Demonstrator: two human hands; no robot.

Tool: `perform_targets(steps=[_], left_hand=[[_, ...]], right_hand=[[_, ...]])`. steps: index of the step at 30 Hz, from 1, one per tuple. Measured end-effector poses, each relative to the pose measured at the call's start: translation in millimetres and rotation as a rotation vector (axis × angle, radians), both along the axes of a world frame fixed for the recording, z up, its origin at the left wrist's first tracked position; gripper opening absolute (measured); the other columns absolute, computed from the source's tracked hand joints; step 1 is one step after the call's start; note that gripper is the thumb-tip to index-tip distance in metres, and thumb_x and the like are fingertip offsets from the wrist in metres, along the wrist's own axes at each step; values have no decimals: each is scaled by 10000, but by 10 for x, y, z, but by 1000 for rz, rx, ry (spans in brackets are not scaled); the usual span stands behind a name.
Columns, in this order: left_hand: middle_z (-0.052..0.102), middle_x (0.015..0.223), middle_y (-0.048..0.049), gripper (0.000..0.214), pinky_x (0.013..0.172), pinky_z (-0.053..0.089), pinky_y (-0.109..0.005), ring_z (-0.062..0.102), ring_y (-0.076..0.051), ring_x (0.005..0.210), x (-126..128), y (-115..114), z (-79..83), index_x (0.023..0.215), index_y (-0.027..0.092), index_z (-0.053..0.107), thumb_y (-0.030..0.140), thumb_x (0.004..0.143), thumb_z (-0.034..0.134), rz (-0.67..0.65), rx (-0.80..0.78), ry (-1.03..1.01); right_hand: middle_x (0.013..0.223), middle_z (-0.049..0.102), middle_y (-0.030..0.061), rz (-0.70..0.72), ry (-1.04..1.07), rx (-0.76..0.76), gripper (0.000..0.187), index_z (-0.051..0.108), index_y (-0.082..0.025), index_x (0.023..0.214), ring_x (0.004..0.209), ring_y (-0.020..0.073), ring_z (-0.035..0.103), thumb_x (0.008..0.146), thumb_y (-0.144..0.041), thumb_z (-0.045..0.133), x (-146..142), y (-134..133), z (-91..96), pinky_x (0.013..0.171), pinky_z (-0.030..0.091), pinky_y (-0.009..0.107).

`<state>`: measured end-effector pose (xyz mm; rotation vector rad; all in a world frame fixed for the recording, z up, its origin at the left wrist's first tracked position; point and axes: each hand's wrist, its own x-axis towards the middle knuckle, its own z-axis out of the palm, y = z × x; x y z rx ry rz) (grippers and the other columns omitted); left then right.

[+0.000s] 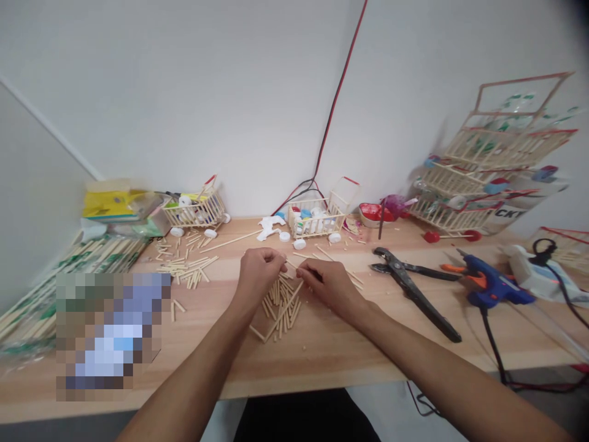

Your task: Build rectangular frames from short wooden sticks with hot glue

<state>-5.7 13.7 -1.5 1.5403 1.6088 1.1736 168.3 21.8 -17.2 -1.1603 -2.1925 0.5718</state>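
Both my hands are over the middle of the table, with their fingertips close together. My left hand (pixel 261 270) is closed in a pinch at the far end of a thin wooden stick frame (pixel 282 314). From the other side, my right hand (pixel 324 279) pinches the same end with curled fingers. The frame's near corner slants toward me, and its far end is partly hidden by my fingers. Under and behind it lies a loose pile of short cut sticks (pixel 288 307). More short sticks (pixel 196 270) are scattered to the left.
Pliers (pixel 409 288), a blue glue gun (pixel 494 279) and a power strip (pixel 538 273) lie right. Small stick carts (pixel 317 220) stand along the wall, with stacked ones (pixel 483 166) at right. Bagged sticks (pixel 87 255) and a blurred-out object (pixel 115 334) are left. A red-stained bowl (pixel 375 215) sits behind.
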Motion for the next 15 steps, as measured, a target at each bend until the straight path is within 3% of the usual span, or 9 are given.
perform_targets(steps=[8,15], left_hand=[[722,725,-83,461,527,443,-258,593,-159,561,-43,0,36,731,123,721,516,806,491,-28,-47,-104],[658,548,-23,362,560,409,-253,593,-156,553,6,-16,80,547,169,648,437,772,553,10,14,137]], right_hand=[[627,610,-12,-10,23,24,187,647,-159,737,593,107,516,884,-214,544,23,25,-10,571,318,206],[657,642,1,-8,5,23,176,659,-158,753,617,113,546,880,-203,547,5,19,-13,583,322,208]])
